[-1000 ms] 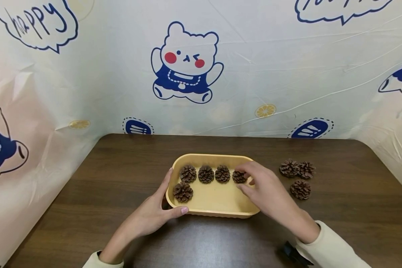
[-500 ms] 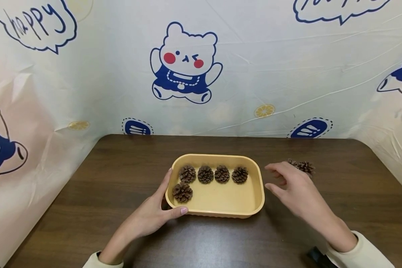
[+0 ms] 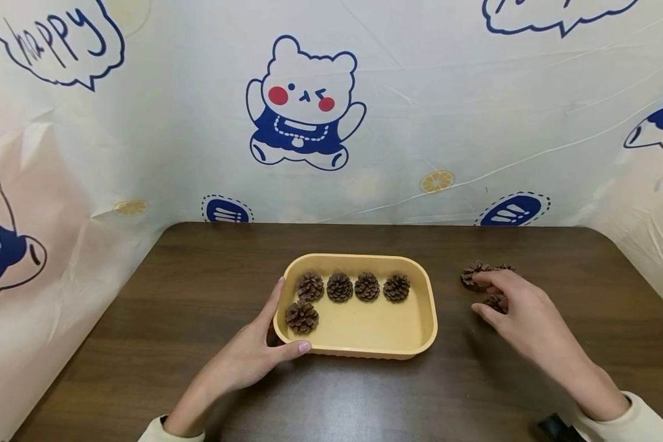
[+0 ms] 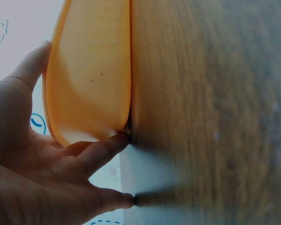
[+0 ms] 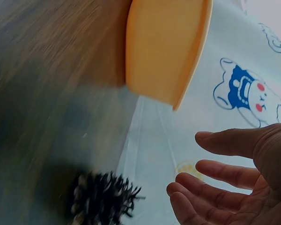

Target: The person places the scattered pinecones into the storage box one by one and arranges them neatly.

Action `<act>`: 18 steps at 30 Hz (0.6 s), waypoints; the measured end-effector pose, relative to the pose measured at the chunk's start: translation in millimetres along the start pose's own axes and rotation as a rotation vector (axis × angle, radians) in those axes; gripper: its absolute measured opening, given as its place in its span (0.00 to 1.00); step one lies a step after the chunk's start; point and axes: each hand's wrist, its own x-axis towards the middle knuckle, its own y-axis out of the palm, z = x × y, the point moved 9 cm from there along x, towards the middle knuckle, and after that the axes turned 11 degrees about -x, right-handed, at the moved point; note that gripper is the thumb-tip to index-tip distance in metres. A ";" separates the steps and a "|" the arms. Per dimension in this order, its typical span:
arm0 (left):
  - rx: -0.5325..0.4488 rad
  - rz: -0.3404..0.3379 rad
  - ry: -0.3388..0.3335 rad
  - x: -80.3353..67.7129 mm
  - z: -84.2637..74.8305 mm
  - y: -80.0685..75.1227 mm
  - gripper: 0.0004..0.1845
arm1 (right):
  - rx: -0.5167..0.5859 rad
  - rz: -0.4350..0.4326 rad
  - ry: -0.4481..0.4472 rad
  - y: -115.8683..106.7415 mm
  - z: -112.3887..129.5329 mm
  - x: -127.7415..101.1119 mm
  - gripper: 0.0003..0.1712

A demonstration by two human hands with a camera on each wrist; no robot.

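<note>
On the dark table [image 3: 199, 294], in the head view, the right hand [image 3: 522, 313] is hovering with fingers spread over the loose pine cones [image 3: 475, 274], partly hiding them, just right of the yellow tray [image 3: 364, 325]. The left hand [image 3: 254, 350] is gripping the tray's left corner. The backdrop [image 3: 61, 37] is reading "happy". In the left wrist view, the thumb is pressing the tray wall [image 4: 91, 75]. In the right wrist view, one blurred cone [image 5: 103, 199] is lying beside the relaxed fingers [image 5: 210, 173].
</note>
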 end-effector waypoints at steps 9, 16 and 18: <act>0.000 -0.002 0.009 -0.4 -0.3 0.0 0.63 | -0.034 0.008 0.026 4.4 -25.0 -5.1 0.24; -0.001 -0.001 0.019 -1.4 -1.0 0.3 0.63 | -0.049 0.073 0.020 14.7 -39.6 -5.1 0.24; -0.005 -0.001 0.023 -1.4 -1.4 0.2 0.63 | -0.052 0.095 0.021 17.3 -43.3 -4.5 0.24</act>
